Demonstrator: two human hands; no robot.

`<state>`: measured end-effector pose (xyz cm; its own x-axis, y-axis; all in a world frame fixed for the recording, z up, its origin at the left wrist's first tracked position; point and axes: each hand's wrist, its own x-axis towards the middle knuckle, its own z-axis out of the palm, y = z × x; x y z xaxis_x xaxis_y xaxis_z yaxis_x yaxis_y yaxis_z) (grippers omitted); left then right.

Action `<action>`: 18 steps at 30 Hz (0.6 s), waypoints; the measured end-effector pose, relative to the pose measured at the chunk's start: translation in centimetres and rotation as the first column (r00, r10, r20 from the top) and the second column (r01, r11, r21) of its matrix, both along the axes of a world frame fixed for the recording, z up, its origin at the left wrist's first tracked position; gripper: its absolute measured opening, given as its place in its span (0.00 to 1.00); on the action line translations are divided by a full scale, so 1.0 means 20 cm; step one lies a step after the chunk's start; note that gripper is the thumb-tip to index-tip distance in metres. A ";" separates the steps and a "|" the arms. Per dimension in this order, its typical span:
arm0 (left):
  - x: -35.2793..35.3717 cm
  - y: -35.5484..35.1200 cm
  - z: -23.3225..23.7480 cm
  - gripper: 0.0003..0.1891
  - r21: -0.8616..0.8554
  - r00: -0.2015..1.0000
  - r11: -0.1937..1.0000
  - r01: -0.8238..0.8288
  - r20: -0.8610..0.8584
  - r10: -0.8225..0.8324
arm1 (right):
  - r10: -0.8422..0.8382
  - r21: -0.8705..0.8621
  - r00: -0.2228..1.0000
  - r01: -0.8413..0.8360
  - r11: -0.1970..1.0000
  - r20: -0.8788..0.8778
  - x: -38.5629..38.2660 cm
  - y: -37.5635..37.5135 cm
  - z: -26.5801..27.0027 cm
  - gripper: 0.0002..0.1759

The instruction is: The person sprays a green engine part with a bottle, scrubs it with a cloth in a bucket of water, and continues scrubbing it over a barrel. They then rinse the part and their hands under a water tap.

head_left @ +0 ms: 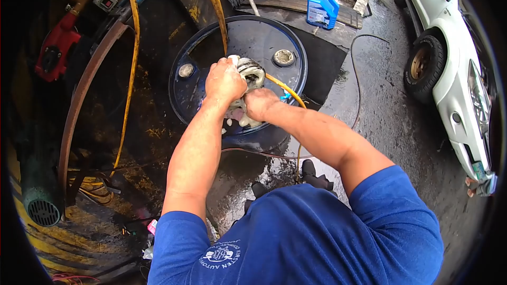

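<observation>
The hollow ring (253,68) is near the middle of the drum top (257,34); white suds (249,121) are there, not wiped off; the left hand's (224,80) grip is closed on it; the right hand's (261,104) grip I can't tell; a blue jug (322,11) stands past the far edge.

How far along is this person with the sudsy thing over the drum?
Already done, it seems: the hollow part is wetted with suds, which also lie on the drum. In hand: the left hand and right hand are both at the part. Remaining: suds not yet cleared away; how clean the part is, I can't tell.
</observation>
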<state>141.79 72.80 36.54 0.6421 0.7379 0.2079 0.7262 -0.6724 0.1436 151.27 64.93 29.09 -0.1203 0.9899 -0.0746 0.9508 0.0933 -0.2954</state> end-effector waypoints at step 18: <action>-0.03 0.06 -0.07 0.27 -0.004 0.968 1.000 0.015 0.252 -0.014 | -0.312 -0.203 0.918 0.266 0.942 -0.246 0.01 0.03 0.04 0.18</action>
<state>141.10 74.08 35.10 0.5804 0.7304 0.3601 0.6562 -0.6813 0.3244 151.37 65.59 29.81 0.1311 0.9613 -0.2423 0.8101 -0.2447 -0.5328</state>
